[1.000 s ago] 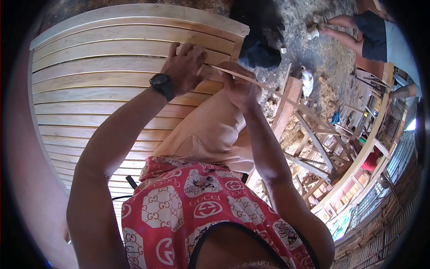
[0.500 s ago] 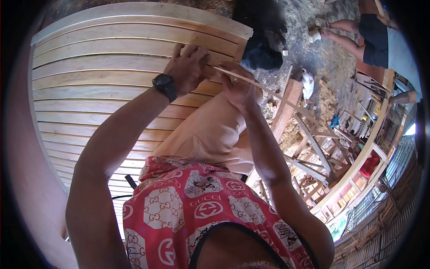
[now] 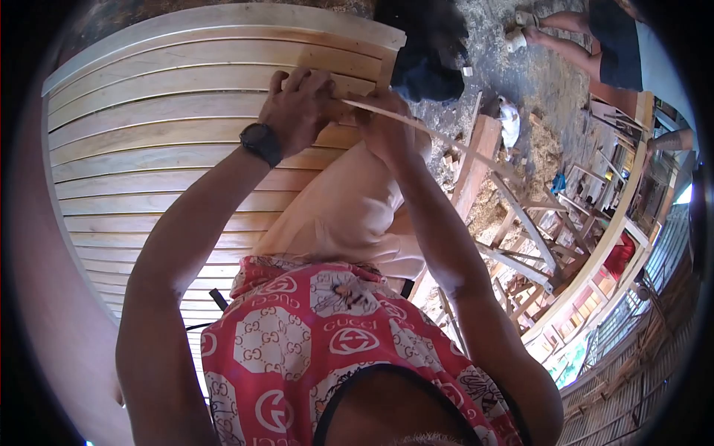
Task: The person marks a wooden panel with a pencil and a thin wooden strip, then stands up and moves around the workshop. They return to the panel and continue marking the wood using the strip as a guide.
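R hand [image 3: 387, 128] appears to pinch thin strip [image 3: 405, 120], one end over slatted panel [image 3: 149, 139], L hand [image 3: 297, 109] alongside, grip unclear; prob. positioning step, next needs steady hold.

Floor [image 3: 489, 74]: dark grey, mottled with paler patches. Wood shavings [image 3: 547, 152] lie in heaps across its right-hand part. A thick reddish beam [image 3: 478, 165] slants beside them, adjoining a framework of crossed timbers [image 3: 529, 227]. A long pale rail [image 3: 623, 215] runs past the framework; it appears curved, though true straightness cannot be determined through the wide lens. Far lower right: a brownish slatted surface [image 3: 632, 394]; wall or roof, cannot tell. Bluish ribbed sheeting [image 3: 664, 253] adjoins it. Bright light enters through an opening [image 3: 571, 366], greenish beyond, and shows again at the right edge.
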`<move>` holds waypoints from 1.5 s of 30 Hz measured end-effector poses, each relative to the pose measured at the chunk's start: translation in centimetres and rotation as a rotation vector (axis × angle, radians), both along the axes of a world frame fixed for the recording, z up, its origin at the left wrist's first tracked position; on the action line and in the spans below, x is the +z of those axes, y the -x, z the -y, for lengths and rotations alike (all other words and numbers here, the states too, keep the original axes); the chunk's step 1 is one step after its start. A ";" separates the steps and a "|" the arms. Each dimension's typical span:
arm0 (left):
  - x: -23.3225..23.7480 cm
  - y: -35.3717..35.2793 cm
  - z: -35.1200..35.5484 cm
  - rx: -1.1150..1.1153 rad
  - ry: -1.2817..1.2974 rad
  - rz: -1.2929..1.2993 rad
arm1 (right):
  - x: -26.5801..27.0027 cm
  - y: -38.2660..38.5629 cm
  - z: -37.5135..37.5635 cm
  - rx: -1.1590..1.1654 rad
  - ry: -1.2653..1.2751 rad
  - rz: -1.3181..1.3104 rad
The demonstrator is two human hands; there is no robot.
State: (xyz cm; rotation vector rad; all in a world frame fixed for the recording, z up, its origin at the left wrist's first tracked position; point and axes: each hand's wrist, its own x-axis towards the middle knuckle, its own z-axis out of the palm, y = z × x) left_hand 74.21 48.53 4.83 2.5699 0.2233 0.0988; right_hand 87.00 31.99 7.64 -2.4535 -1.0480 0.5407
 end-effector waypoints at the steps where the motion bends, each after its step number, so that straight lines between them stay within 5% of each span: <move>1: -0.1 0.2 0.0 0.011 -0.025 0.044 | -0.3 0.0 0.1 -0.038 -0.015 -0.045; 17: -0.5 3.8 3.5 0.010 -0.275 0.021 | -1.9 -0.1 0.5 -0.054 -0.023 0.064; 22: -0.4 3.9 2.6 0.006 -0.208 0.021 | -1.2 0.3 0.2 -0.051 -0.311 -0.105; 31: -0.4 4.1 2.7 -0.002 -0.207 0.037 | 6.9 -0.6 0.5 0.013 -0.552 -0.013; 36: -1.5 4.2 2.5 0.011 -0.185 0.171 | 6.3 0.1 3.3 -0.247 -0.624 -0.133; 43: -2.4 4.5 3.6 0.060 -0.178 0.175 | 4.8 -0.9 5.0 -0.310 -0.758 -0.265; 45: -2.4 4.7 3.8 0.071 -0.177 0.137 | 4.1 -2.6 5.0 -0.166 -0.770 -0.082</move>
